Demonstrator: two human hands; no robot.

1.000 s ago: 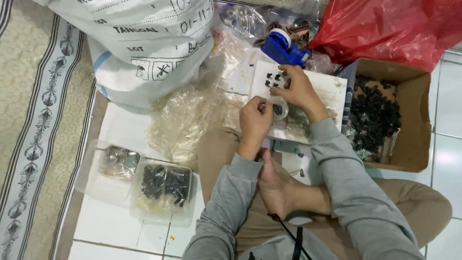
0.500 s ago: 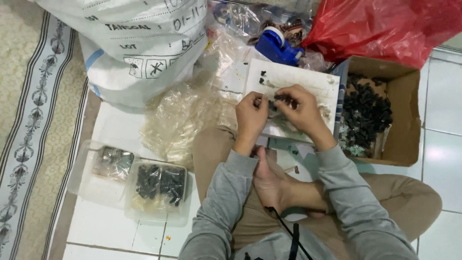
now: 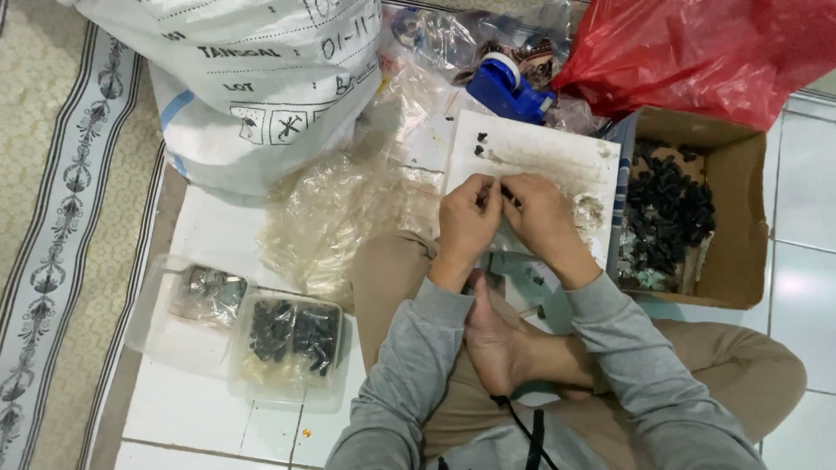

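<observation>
A small black plastic piece (image 3: 506, 193) is pinched between the fingertips of both hands above the white rectangular board (image 3: 557, 157), at the centre of the view. The fingers of the left hand (image 3: 468, 222) are curled nearly shut on its left end, and those of the right hand (image 3: 542, 218) are closed on its right end. So far as can be made out, its long axis runs from 9 o'clock to 3 o'clock, roughly level; which end is the front cannot be told, since most of it is hidden.

A slip is judged the main risk: the piece is tiny and gripped by the tips alone, so it could drop onto the crumpled clear plastic bags (image 3: 340, 213) at 9 o'clock, or onto the floor beside the bare foot (image 3: 496, 339) at 6 o'clock. The brown cardboard box of black pieces (image 3: 740, 200) at 3 o'clock lies close to the right elbow and could be knocked.
</observation>
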